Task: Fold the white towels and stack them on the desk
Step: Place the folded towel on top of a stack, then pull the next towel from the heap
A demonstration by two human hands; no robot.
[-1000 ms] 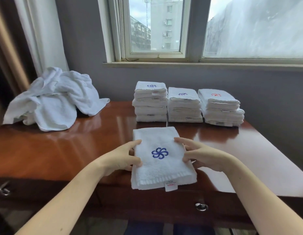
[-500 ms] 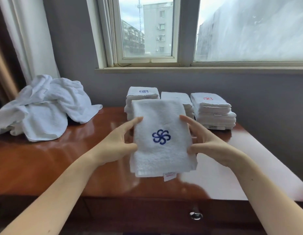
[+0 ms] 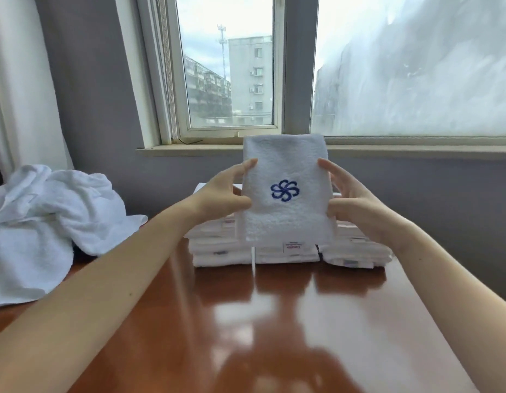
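Scene: A person at a glossy reddish-brown wooden desk [image 3: 274,321] under a window holds up one finished towel.
Towel: The folded white terry towel [image 3: 285,165], a blue pinwheel emblem on its face, hangs upright in the air in front of the stacks of folded white towels [image 3: 215,246] at the desk's far edge, clear of the wood.
Left hand: The left hand [image 3: 229,194] grasps the towel's left edge, thumb on the front and forefinger laid up along the side.
Right hand: The right hand [image 3: 351,199] grips the opposite edge in the same way.
Step in hand: Folding of this piece looks done; it appears to be on its way to the stacks.
Next move: Tip the towel flat, emblem up, square it over one stack and lower it with both hands together so the folds stay closed.
Left to fold: A heap of unfolded white towels [image 3: 47,217] lies at the desk's left end, well apart from the stacks.
Hidden: The held towel and both hands cover the tops of the stacks, so their heights cannot be compared. The fingers behind the towel are out of sight.
Cut off: The heap runs past the left frame edge.
Hard to make out: Red print on the small white tag [image 3: 293,247] at the towel's lower edge is too fine to read.
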